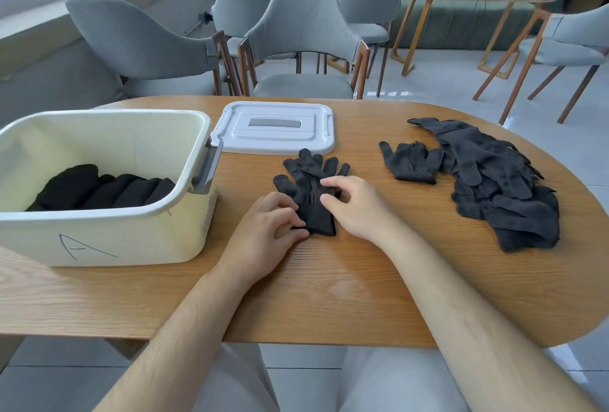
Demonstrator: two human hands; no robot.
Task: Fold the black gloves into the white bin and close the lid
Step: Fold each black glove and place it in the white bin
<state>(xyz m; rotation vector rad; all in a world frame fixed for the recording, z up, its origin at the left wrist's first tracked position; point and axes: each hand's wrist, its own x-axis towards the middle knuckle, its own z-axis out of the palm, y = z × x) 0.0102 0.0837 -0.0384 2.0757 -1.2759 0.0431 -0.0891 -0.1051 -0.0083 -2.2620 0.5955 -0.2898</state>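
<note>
A pair of black gloves (pixel 309 177) lies stacked flat on the wooden table (pixel 362 279), fingers pointing away from me. My left hand (pixel 267 233) pinches the cuff at its near left corner. My right hand (pixel 356 204) rests on the right side of the gloves with fingers loosely bent over the palm area. The white bin (pixel 108 230) stands open at the left with several folded black gloves (pixel 105 189) inside. Its white lid (pixel 275 126) lies flat on the table behind the gloves.
A pile of unfolded black gloves (pixel 494 181) lies at the right of the table, with one glove (pixel 410 161) set apart at its left. Grey chairs (pixel 303 49) stand behind the table. The table's near edge runs just below my forearms.
</note>
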